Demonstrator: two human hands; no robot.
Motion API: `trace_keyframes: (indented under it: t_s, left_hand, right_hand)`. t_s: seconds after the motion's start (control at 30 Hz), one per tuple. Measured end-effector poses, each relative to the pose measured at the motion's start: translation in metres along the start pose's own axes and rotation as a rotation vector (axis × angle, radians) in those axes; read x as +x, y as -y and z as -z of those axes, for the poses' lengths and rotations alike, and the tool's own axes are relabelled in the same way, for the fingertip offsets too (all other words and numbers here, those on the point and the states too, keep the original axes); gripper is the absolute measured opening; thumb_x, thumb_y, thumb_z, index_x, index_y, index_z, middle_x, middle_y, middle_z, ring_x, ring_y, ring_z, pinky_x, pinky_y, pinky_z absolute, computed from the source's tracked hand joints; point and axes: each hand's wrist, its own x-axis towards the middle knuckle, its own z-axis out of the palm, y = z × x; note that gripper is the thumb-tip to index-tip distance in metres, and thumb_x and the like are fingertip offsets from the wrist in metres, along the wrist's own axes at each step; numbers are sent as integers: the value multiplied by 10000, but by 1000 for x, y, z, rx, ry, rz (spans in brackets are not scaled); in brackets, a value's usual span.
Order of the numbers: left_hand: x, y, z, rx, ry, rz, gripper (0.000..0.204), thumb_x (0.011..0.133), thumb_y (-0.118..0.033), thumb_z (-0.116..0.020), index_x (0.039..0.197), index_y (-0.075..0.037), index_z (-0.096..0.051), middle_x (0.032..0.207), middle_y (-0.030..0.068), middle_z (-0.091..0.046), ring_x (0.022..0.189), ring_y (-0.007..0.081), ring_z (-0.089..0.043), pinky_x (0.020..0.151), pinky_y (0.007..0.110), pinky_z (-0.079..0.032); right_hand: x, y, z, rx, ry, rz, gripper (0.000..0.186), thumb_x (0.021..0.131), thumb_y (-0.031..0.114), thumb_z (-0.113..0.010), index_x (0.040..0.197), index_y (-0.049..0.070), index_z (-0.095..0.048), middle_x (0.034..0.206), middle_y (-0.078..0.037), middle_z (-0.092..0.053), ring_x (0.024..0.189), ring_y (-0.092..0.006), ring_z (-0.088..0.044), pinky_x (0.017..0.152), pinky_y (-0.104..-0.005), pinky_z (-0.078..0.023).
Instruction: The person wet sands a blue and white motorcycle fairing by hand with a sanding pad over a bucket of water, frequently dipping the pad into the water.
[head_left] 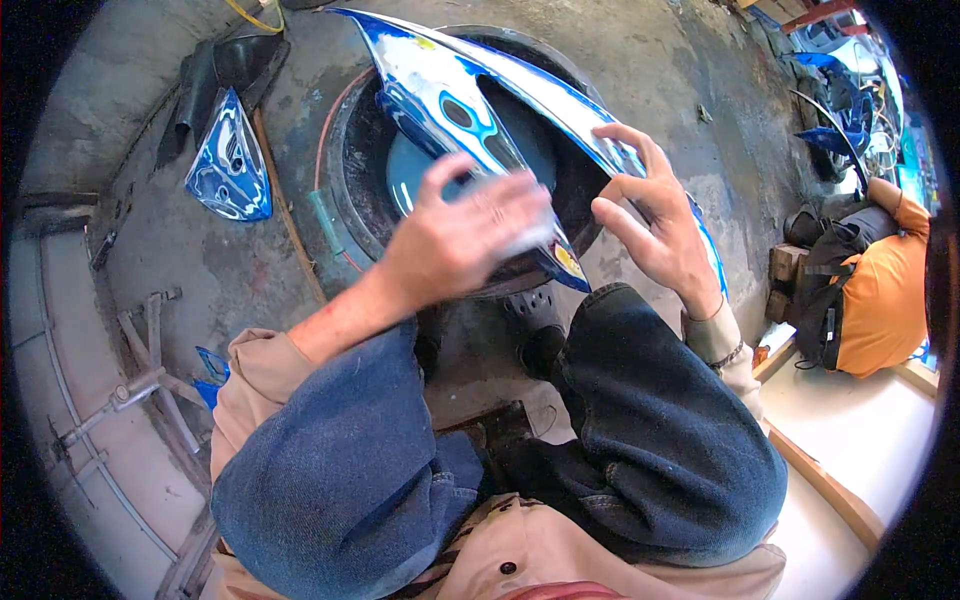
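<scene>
A glossy blue-and-white motorcycle fairing panel (415, 85) with oval openings lies across a round black tub (350, 130) in front of my knees. A long blue-and-white strip (560, 112) runs along its right side; I cannot tell if it is a separate piece. My left hand (465, 225), smeared by motion, is over the panel's lower part, its fingers pressed together on a pale grey pad (530, 238). My right hand (650, 215) is over the strip, fingers bent and apart, thumb out to the left. Where its fingertips touch the strip is hard to see.
Left of the tub, a smaller blue-and-white panel (230, 165) leans by a black sheet (238, 65) and a wooden stick (280, 200). A metal frame (140, 390) stands lower left. At right, a person in orange (880, 290) sits near blue parts (840, 120) and a wood-edged white board (850, 430).
</scene>
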Motion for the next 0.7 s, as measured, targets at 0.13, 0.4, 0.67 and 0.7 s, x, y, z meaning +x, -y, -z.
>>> trace_keyframes:
  t_s: [0.13,0.4,0.67,0.7]
  left_hand:
    - [9,17,10,105,-57,170,359,1034,-93,-682,1374,-154,-778,1490,75,-750,1466,219,-651,1231,540,-340]
    - [6,7,12,62,-6,23,395,1009,-83,-704,1393,-142,-771,1501,49,-748,1483,195,-639,1247,515,-332]
    - [1,-23,4,-20,52,19,438,960,-61,-723,1379,-176,-784,1491,44,-752,1467,189,-651,1237,528,-374]
    - [0,-23,4,-17,74,-16,443,958,-59,-728,1378,-190,-785,1496,34,-750,1465,185,-652,1238,527,-368]
  right_hand:
    - [1,3,3,35,28,-22,229,935,183,-741,783,12,-742,1599,-223,-586,1517,-416,-503,1281,-514,-333]
    - [0,1,4,-8,46,18,174,836,161,-721,803,-3,-771,1624,-241,-575,1542,-428,-489,1298,-523,-332]
    - [2,-3,2,-103,-11,58,213,751,165,-710,709,-42,-743,1621,-250,-586,1550,-438,-483,1300,-520,-342]
    - [3,-4,2,-107,-6,58,213,751,165,-710,709,-42,-743,1621,-250,-586,1550,-438,-483,1300,-520,-342]
